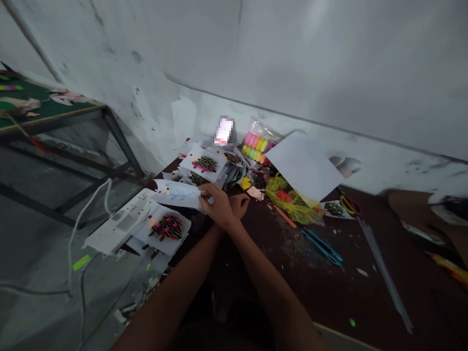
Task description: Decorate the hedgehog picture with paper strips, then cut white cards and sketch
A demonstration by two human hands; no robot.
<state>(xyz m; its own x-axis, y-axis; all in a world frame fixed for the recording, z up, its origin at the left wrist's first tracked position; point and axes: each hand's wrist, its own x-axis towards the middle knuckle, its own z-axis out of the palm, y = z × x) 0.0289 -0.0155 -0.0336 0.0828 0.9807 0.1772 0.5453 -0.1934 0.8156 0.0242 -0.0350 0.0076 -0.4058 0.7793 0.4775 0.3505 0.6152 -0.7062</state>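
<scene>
My forearms cross over the dark table. My right hand pinches the right edge of a white card with a blue hedgehog drawing. Behind its wrist is my left hand, partly covered, with the fingers curled in; whatever they may hold is hidden. Just beyond the drawing, a pile of cards with dark-spined hedgehogs in coloured clay lies loosely stacked. Nearer and to the left, another hedgehog card tops a smaller stack. A pinkish lump rests close to my left hand.
A white power strip lies at the left edge. Toward the wall are a lit phone, bagged coloured clay and blank paper. Rightward lie a yellow plastic bag, blue snips, scissors and clear strips.
</scene>
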